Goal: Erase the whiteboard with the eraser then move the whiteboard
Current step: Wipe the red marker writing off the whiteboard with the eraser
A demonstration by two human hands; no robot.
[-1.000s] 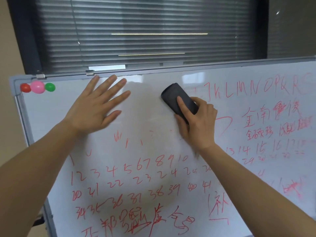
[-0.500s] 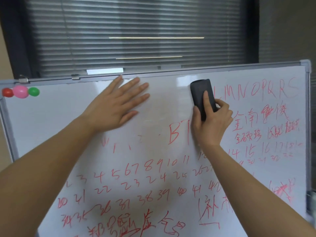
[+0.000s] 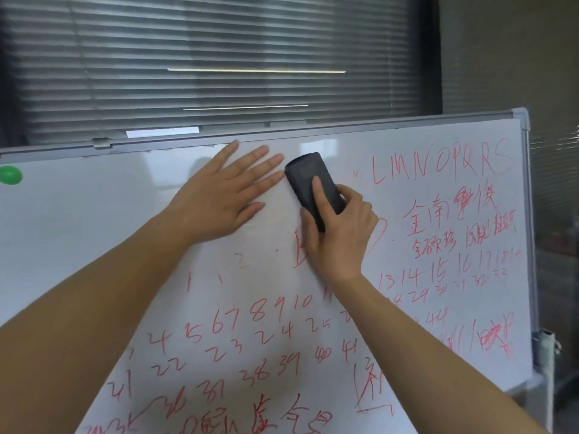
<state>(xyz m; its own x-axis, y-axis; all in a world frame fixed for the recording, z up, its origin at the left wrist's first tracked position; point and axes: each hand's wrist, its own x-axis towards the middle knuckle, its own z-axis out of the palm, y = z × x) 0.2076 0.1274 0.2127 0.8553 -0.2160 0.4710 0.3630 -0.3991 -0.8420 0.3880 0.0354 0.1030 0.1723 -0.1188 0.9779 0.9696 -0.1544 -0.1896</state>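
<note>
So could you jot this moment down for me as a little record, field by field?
Surface: whiteboard, upper left wiped, red writing elsewhere
Tool: black eraser, against the board near the top edge
Right hand: grips the eraser, index finger along its back
Left hand: flat on the board, fingers spread, fingertips beside the eraser
Marker: green magnet at the far left
Behind: closed window blinds
Status: erasing unfinished

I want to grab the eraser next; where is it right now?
The eraser is pressed on the upper middle of the whiteboard, held in the right hand, beside the left hand's fingertips.
</note>
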